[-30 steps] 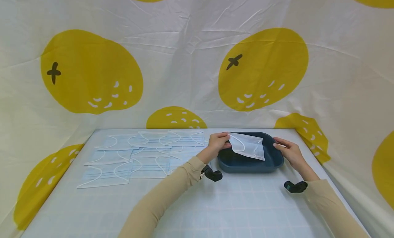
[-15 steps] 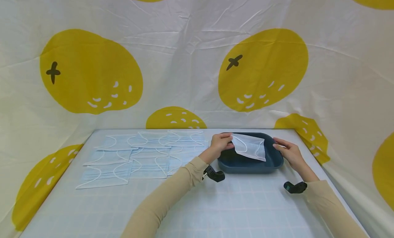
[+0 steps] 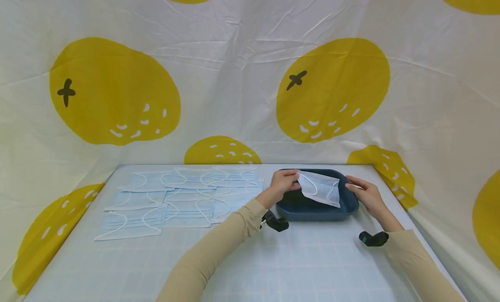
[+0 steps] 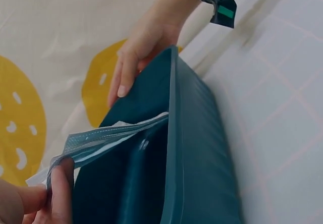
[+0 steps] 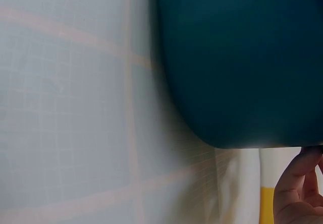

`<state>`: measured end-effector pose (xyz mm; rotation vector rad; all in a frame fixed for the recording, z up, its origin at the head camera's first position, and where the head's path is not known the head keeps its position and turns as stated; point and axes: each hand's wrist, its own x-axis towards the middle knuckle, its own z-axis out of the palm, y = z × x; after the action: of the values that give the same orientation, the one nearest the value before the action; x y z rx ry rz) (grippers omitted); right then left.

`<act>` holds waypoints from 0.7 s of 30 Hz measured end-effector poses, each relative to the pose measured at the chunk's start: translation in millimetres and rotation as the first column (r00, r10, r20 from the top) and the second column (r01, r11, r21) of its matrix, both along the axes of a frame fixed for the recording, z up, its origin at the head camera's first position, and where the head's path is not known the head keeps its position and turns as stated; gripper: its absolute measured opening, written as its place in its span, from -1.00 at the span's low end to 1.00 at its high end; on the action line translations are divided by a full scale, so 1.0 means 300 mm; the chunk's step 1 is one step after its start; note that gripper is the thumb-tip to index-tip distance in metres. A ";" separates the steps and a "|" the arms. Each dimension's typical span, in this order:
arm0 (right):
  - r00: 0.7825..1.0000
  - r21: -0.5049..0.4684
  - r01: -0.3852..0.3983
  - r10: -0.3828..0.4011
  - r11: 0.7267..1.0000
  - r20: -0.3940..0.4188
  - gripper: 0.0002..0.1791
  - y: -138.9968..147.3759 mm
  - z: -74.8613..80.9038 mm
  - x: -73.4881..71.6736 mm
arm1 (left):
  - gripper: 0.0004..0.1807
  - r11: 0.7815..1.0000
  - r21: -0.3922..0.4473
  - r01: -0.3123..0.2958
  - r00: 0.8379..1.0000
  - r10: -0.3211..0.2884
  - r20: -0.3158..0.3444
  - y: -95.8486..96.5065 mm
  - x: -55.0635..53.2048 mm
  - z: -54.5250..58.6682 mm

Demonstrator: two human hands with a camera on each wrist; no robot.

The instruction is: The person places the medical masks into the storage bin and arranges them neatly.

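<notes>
A light blue disposable face mask (image 3: 320, 189) with white ear loops hangs tilted over a dark teal plastic tub (image 3: 316, 214). My left hand (image 3: 282, 184) pinches the mask by its left end, thumb against fingers. Seen from the left wrist, the mask (image 4: 111, 139) appears edge-on, reaching across the tub's opening. My right hand (image 3: 365, 193) holds the tub's right rim, with thumb and fingers at the edge. In the right wrist view the tub (image 5: 242, 72) fills the upper right, and part of the right hand (image 5: 300, 191) shows below its rim.
Left of the tub, several face masks (image 3: 130, 221) lie spread in overlapping rows on the pale checked tablecloth (image 3: 250, 263). A white curtain (image 3: 234, 89) printed with yellow fruit stands behind and at both sides. Each wrist wears a black camera mount.
My left hand has shifted slightly right with the mask, carrying it farther over the tub. The right hand has stayed at the tub's rim.
</notes>
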<state>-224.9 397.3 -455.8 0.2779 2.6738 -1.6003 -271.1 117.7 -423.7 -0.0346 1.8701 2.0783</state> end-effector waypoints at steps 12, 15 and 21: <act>1.000 0.017 0.008 -0.008 1.000 0.014 -0.30 0.002 -0.002 -0.001 | -0.72 0.996 -0.094 0.003 0.998 -0.009 -0.064 0.012 0.009 -0.021; 1.000 0.015 0.003 -0.003 1.000 0.007 -0.30 0.004 -0.003 -0.001 | -0.72 0.994 -0.112 -0.007 0.997 -0.001 -0.077 0.010 0.009 -0.027; 1.000 0.025 0.007 -0.007 1.000 0.000 -0.30 0.008 -0.005 -0.002 | -0.71 0.990 -0.143 -0.009 0.995 -0.005 -0.097 0.007 0.009 -0.023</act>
<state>-225.4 399.7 -457.3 0.2875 2.6971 -1.5701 -268.3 119.8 -430.7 0.0300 2.0751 1.9749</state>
